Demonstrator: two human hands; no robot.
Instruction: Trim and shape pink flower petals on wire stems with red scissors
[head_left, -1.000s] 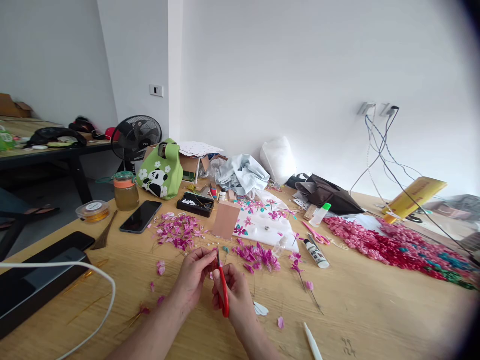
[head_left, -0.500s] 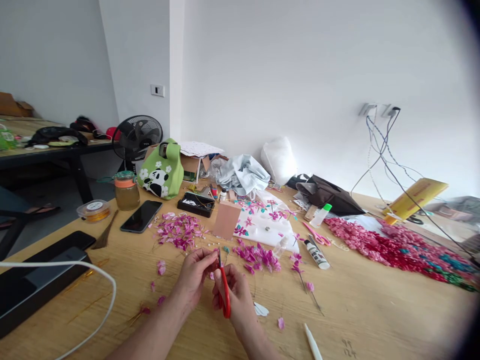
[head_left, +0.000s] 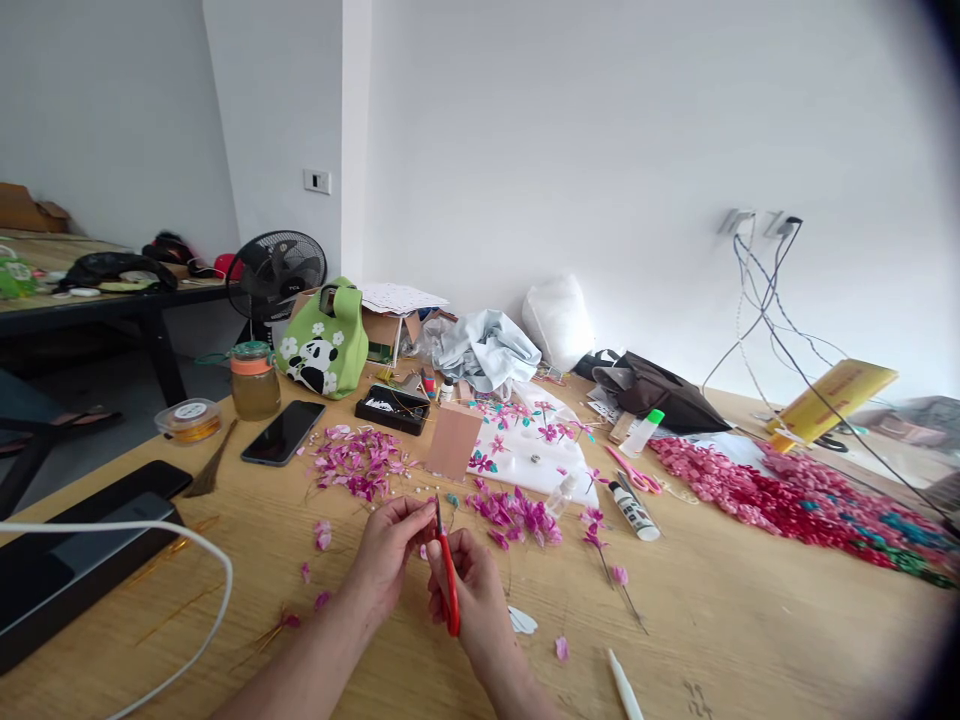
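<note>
Red-handled scissors (head_left: 452,590) are gripped in my right hand (head_left: 472,585), blades pointing away from me. Their tips touch or nearly touch the fingers of my left hand (head_left: 394,545). Those left fingers are pinched together on something small that I cannot make out. A bit of pink petal (head_left: 424,551) shows between the two hands. Just beyond them lie a pile of magenta petals (head_left: 360,462) to the left and a cluster of magenta petal pieces (head_left: 517,515) to the right. A pinkish-brown card (head_left: 454,440) stands behind, with small beads near its base.
Farther back are a black box (head_left: 391,410), a white sheet with flowers (head_left: 536,455), and pink scissors (head_left: 634,470). A glue bottle (head_left: 634,512) lies to the right. Leftward are a phone (head_left: 283,433), a jar (head_left: 255,385) and a white cable (head_left: 225,590). A white pen (head_left: 624,685) lies in front.
Hardly anything differs. Both hands and the red scissors keep almost the same place, and the view has shifted very slightly.
</note>
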